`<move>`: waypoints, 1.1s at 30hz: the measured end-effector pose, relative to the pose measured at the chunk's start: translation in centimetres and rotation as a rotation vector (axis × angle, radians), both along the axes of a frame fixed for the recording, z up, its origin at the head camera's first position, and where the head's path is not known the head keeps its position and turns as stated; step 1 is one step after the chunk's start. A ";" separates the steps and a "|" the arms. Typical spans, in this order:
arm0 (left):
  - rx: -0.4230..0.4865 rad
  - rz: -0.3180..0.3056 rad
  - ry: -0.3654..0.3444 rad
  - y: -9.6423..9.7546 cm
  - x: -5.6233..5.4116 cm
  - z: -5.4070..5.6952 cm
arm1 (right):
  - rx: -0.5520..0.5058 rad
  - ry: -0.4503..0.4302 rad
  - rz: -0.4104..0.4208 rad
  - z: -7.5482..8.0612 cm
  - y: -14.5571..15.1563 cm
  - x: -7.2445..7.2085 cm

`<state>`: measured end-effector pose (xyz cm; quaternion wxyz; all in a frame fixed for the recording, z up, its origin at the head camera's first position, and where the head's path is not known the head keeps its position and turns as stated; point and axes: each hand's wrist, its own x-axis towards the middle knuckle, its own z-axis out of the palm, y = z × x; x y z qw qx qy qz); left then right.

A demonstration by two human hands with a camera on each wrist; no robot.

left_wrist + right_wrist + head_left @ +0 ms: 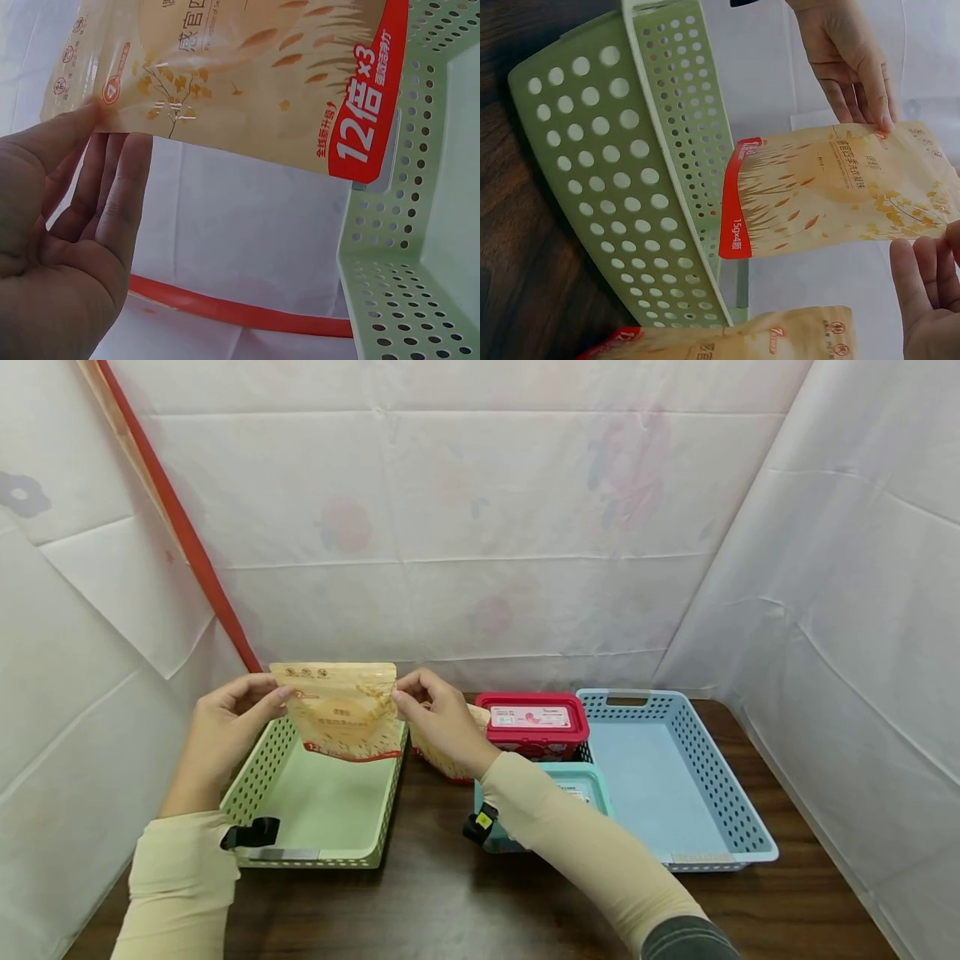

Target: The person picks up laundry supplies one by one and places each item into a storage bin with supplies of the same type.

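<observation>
"Beige packet point(343, 714), standing face-on to the person, over the far part of the green basket point(322, 818) as seen from here. How is it gripped?"

"By two pinches. Left hand point(221, 731): thumb and fingers on one side edge, near the top. Right hand point(450, 718): thumb and fingers on the opposite edge, slightly lower."

"Does its red bottom band touch the basket's rim?"

"From where I stand, I cannot tell. The film looks thin and likely to buckle, so I would judge light, even pressure best, with the edges drawn just taut and both hands level."

"And the point to watch?"

"The lower corners, I think: near the perforated wall one could catch if the packet tips. The right wrist, too, would do well to clear the second packet point(772, 337) nearby."
</observation>
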<state>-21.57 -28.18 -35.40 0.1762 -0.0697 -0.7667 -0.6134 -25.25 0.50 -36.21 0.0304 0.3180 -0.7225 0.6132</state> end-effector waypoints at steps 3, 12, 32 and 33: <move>0.052 0.001 -0.005 -0.3 -0.1 -0.1 | -0.012 -0.028 -0.009 -0.2 -0.6 -0.3; 0.145 0.020 0.000 -0.7 -0.5 -0.5 | -0.037 -0.093 -0.072 -0.6 -2.1 -0.3; 0.082 0.146 -0.089 -0.7 -1.5 -0.8 | -0.038 -0.030 -0.228 -2.1 -3.9 -1.6; 0.062 0.160 -0.092 -0.6 -1.6 -0.7 | -0.033 -0.022 -0.237 -2.1 -3.9 -1.7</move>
